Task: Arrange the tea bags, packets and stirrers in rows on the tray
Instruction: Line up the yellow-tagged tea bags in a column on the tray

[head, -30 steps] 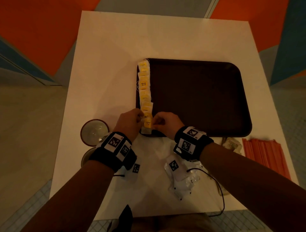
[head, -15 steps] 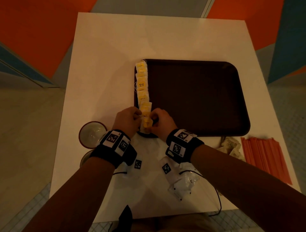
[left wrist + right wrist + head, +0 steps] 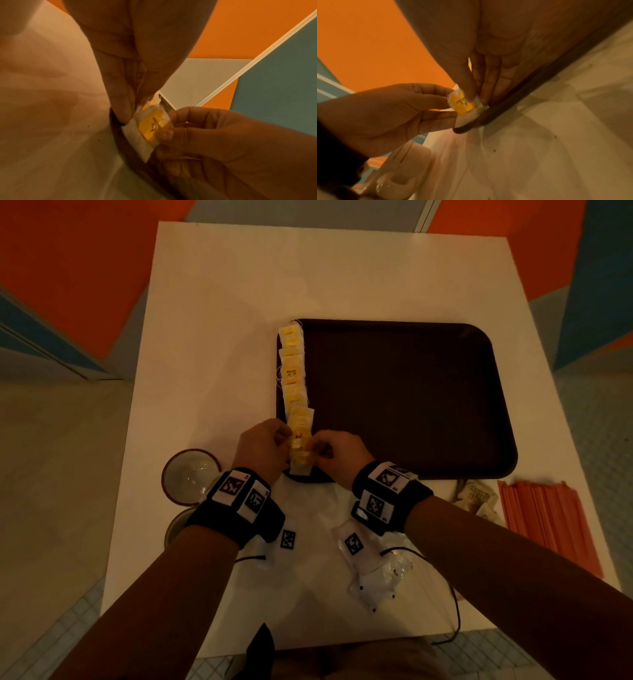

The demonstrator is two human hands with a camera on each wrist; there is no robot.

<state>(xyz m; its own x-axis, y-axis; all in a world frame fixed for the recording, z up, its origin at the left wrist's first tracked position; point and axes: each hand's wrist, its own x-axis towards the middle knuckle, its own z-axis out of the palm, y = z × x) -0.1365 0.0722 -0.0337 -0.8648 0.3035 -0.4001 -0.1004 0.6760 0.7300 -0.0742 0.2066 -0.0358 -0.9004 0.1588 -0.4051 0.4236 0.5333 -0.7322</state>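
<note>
A tea bag is pinched by the left hand and right hand at the tray corner; overhanging the rim, it could be tipped onto the counter.

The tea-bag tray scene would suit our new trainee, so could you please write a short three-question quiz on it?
1. True or false: the tea bags form a row along the tray's left edge.
2. What do the left hand and right hand pinch together? A) a stirrer B) the nearest tea bag C) the glass
3. Where do the orange stirrers lie?

Key: 1 true. 2 B. 3 On the table, right of the tray, not on it.
</note>
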